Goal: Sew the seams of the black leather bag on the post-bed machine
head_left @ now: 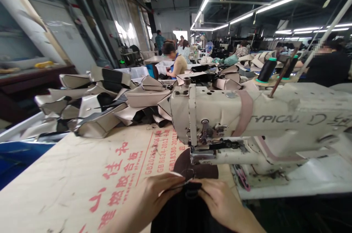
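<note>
At the bottom middle, my left hand [162,193] pinches one side of a small folded black piece [193,189], fingertips pressed together. My right hand [221,197] is closed on its other side. A pale edge shows by the left fingertips; whether it belongs to the same piece I cannot tell. Black material [181,214] fills the space between my wrists. Just beyond my fingers stands the sewing machine [209,112], its narrow cylinder arm [228,156] reaching left over a dark round patch [180,161] on the board.
A plywood board [82,167] with red lettering covers the left side. Along its far edge lies a heap of beige and black sewn bag pieces [101,115]. A black thread cone [267,70] stands behind the machine. Another person [180,65] sits farther back; a blue cover [19,159] lies left.
</note>
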{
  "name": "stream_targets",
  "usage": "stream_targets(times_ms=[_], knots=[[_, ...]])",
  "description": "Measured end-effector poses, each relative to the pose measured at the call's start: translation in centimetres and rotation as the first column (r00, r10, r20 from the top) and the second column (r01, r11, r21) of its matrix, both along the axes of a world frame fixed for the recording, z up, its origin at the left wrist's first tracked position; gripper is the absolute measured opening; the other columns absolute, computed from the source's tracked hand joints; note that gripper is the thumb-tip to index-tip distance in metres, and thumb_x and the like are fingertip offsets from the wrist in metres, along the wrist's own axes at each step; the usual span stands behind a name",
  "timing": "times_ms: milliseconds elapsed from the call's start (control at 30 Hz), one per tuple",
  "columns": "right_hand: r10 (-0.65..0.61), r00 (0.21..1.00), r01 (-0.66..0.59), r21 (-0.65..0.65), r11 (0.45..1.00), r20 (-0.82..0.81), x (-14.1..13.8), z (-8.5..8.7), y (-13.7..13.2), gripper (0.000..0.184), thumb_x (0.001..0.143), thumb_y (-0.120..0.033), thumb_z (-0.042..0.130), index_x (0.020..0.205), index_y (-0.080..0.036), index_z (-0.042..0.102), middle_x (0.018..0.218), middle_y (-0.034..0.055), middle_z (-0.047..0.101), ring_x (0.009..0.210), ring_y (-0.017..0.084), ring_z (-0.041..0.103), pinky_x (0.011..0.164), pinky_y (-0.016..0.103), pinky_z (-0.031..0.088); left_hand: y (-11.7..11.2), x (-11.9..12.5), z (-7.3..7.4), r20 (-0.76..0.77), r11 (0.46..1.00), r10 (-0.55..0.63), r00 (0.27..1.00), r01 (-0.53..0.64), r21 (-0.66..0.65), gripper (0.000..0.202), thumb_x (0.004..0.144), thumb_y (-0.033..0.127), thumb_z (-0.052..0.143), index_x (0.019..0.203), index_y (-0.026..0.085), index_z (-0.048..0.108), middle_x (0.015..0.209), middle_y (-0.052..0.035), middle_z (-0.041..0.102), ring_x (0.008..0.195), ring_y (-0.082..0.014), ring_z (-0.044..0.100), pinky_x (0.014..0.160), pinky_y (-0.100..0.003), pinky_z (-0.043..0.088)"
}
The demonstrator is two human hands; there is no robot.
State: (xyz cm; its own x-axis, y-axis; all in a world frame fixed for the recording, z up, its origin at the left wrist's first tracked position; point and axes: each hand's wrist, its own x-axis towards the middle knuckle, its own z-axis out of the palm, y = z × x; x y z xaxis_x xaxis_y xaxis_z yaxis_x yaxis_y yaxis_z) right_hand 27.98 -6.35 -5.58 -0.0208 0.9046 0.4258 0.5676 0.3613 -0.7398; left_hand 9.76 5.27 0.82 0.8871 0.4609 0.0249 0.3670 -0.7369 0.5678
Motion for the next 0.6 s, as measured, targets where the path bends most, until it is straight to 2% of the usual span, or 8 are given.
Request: stream_targets(times_ms=[67, 167, 300, 367, 433, 600], knots=[[-0.039, 0.999, 0.038, 0.016, 0.999, 0.035, -0.3, -0.1, 0.0, 0.021, 0.09, -0.017, 0.038, 0.095, -0.018, 0.059, 0.09, 0.0029, 0.065, 0.081, 0.015, 0.062, 0.072, 0.022, 0.046, -0.5, 0.2, 0.2, 0.01, 0.999, 0.038, 0.999, -0.037, -0.033, 0.025, 0.084, 0.036, 0.051, 0.105, 0.028, 0.06, 0.103, 0.0001, 0.065, 0.092, -0.0145, 0.061, 0.081, -0.021, 0.046], [-0.116, 0.988, 0.113, 0.031, 0.993, 0.105, -1.0, -0.3, -0.1, 0.022, 0.089, -0.017, 0.037, 0.077, -0.017, 0.055, 0.072, 0.0026, 0.062, 0.064, 0.016, 0.059, 0.057, 0.023, 0.039, -1.8, 1.4, 0.3, 0.05, 0.986, 0.165, 0.985, -0.163, -0.047, 0.021, 0.084, 0.04, 0.049, 0.089, 0.022, 0.06, 0.087, -0.0004, 0.06, 0.078, -0.0134, 0.058, 0.069, -0.02, 0.044], [-0.14, 0.974, 0.147, -0.028, 0.989, 0.178, -1.6, -0.2, -0.4, 0.017, 0.087, -0.016, 0.039, 0.074, -0.017, 0.05, 0.067, 0.0011, 0.059, 0.062, 0.016, 0.058, 0.054, 0.025, 0.033, -2.5, 3.7, 0.3, 0.03, 0.931, 0.347, 0.937, -0.341, -0.127, 0.036, 0.086, 0.042, 0.042, 0.059, 0.018, 0.042, 0.059, 0.0043, 0.042, 0.057, -0.0101, 0.043, 0.054, -0.02, 0.032], [-0.128, 0.979, 0.143, -0.081, 0.986, 0.161, -1.7, -0.1, -0.5, 0.017, 0.088, -0.016, 0.039, 0.077, -0.018, 0.05, 0.071, 0.0009, 0.06, 0.065, 0.015, 0.059, 0.056, 0.024, 0.033, -2.1, 4.4, -0.1, -0.027, 0.896, 0.367, 0.93, -0.362, -0.257, 0.04, 0.083, 0.044, 0.041, 0.054, 0.019, 0.033, 0.054, 0.0059, 0.03, 0.052, -0.0091, 0.033, 0.049, -0.021, 0.025], [-0.114, 0.986, 0.129, -0.128, 0.983, 0.12, -1.8, -0.1, -0.6, 0.017, 0.09, -0.017, 0.038, 0.08, -0.018, 0.051, 0.073, 0.0007, 0.06, 0.066, 0.015, 0.059, 0.058, 0.023, 0.034, -1.5, 4.6, -0.7, -0.069, 0.864, 0.357, 0.932, -0.357, -0.356, 0.041, 0.081, 0.046, 0.041, 0.053, 0.019, 0.03, 0.053, 0.0065, 0.024, 0.052, -0.0087, 0.028, 0.047, -0.021, 0.021], [-0.13, 0.987, 0.145, -0.191, 0.971, 0.091, -1.9, -0.2, -0.6, 0.014, 0.089, -0.014, 0.037, 0.088, -0.017, 0.05, 0.082, 0.0033, 0.062, 0.075, 0.017, 0.061, 0.062, 0.023, 0.04, -0.3, 4.5, -2.0, -0.131, 0.862, 0.312, 0.941, -0.338, -0.378, 0.042, 0.078, 0.05, 0.041, 0.052, 0.019, 0.033, 0.052, 0.0067, 0.023, 0.051, -0.0084, 0.026, 0.046, -0.021, 0.02]])
